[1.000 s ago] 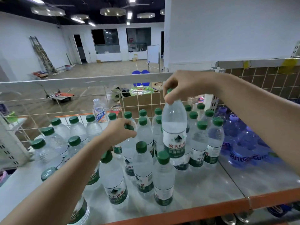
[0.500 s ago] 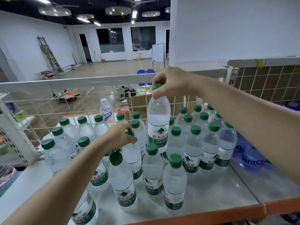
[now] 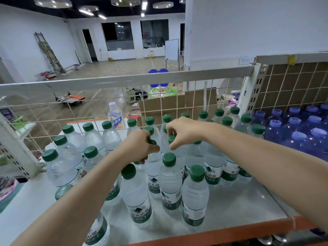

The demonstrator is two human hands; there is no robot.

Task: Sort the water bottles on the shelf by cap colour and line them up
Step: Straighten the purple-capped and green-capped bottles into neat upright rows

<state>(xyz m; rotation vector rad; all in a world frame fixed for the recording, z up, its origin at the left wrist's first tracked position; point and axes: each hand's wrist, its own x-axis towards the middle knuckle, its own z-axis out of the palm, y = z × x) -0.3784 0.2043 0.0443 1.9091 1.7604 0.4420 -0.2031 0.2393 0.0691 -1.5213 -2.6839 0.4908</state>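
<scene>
So, two green-capped bottles mid-shelf are pinched at the caps: one by the left hand [image 3: 140, 148], one by the right hand [image 3: 184, 132]. "农夫山泉" labels [image 3: 141, 213] are seen just below; blue-capped bottles [image 3: 300, 132] far right.

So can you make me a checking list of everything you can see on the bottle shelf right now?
Surface: pale shelf with an orange front edge, bare patch at the front right.
Job's things: green-capped bottles standing in a loose cluster; blue-capped bottles grouped on the right.
Clutter: one white-capped bottle standing alone at the back by the wire grid.
Hands: left hand grips a green cap; right hand pinches another green cap beside it.
Cables: nothing seen.
Surroundings: wire grid behind the shelf, a ladder against the far wall, cardboard boxes on the floor beyond.
</scene>
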